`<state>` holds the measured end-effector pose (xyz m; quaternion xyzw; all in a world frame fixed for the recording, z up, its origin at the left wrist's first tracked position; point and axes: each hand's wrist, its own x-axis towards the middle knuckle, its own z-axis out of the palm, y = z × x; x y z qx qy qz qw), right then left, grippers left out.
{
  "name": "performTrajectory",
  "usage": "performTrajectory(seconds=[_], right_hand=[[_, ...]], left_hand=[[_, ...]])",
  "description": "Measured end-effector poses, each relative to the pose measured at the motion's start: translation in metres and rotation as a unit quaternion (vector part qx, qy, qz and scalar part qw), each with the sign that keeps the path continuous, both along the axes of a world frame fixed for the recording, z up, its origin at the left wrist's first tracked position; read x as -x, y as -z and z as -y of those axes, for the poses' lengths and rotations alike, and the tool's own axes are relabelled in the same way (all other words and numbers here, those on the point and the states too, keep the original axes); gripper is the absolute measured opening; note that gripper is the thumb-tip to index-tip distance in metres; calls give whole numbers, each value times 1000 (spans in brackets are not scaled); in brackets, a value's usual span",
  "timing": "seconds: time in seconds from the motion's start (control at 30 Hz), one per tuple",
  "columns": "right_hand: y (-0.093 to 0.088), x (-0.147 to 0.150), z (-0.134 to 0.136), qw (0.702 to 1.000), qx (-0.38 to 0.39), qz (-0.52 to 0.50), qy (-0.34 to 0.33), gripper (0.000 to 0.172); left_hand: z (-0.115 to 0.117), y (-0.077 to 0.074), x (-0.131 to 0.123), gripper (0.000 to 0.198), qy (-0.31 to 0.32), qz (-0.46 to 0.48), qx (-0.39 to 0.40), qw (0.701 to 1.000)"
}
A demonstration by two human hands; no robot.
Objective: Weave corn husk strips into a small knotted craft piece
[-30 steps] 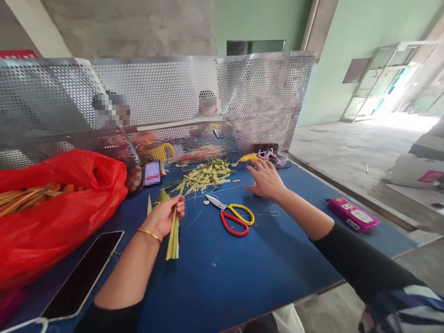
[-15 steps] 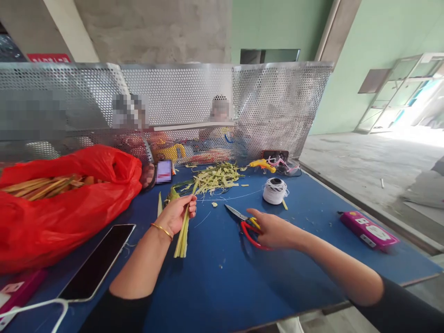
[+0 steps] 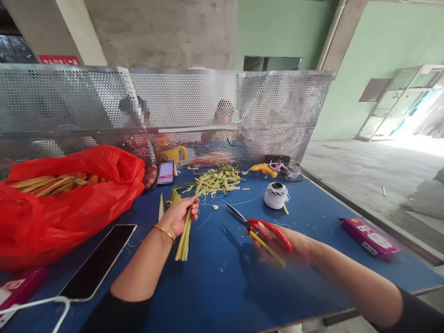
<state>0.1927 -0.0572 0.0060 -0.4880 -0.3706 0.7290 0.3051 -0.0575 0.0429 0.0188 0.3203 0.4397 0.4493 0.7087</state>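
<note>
Closed around a small bundle of pale green plant strips (image 3: 183, 241), my left hand (image 3: 180, 213) is held left of the table's middle. Cut ends of the strips point toward me. My right hand (image 3: 277, 240) grips a pair of scissors (image 3: 270, 235) with red and yellow handles, raised over the table. Its slightly parted blades point to the upper left, toward the left hand but apart from it. Beyond the hands lies a heap of green trimmings (image 3: 218, 180). A spool of white thread (image 3: 276, 196) stands behind the scissors, a strand trailing left from it.
On the left sit a red plastic bag (image 3: 76, 222) of dried strips and a dark-screened phone (image 3: 99, 261). A yellow glue gun (image 3: 263, 169) and pink-framed glasses (image 3: 286, 170) lie at the back, before a perforated metal screen (image 3: 194, 97). A purple box (image 3: 369, 237) is at right; people sit behind the screen.
My right hand has lifted the scissors off the table and turned them, the red handle now uppermost. My left hand keeps its hold on the strips. The camera view has shifted slightly.
</note>
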Motion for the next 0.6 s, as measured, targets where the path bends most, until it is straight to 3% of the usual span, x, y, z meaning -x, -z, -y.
performTrajectory(seconds=[0.07, 0.23, 0.43, 0.5, 0.53, 0.6], right_hand=[[-1, 9, -6, 1000, 18, -24, 9, 29], [-2, 24, -22, 999, 32, -17, 40, 41], [7, 22, -36, 987, -79, 127, 64, 32], [7, 16, -36, 959, -116, 258, 35, 32], [6, 13, -36, 929, -148, 339, 14, 30], [3, 8, -33, 833, -217, 508, -29, 26]], left_hand=[[1, 0, -1, 25, 2, -3, 0, 1000], [2, -2, -2, 24, 5, -6, -3, 1000], [4, -3, -2, 27, 22, -33, -13, 999], [4, -4, -2, 24, 34, -43, -19, 998], [4, -4, -2, 22, 40, -48, -25, 998], [3, -5, -2, 20, 55, -63, -37, 996]])
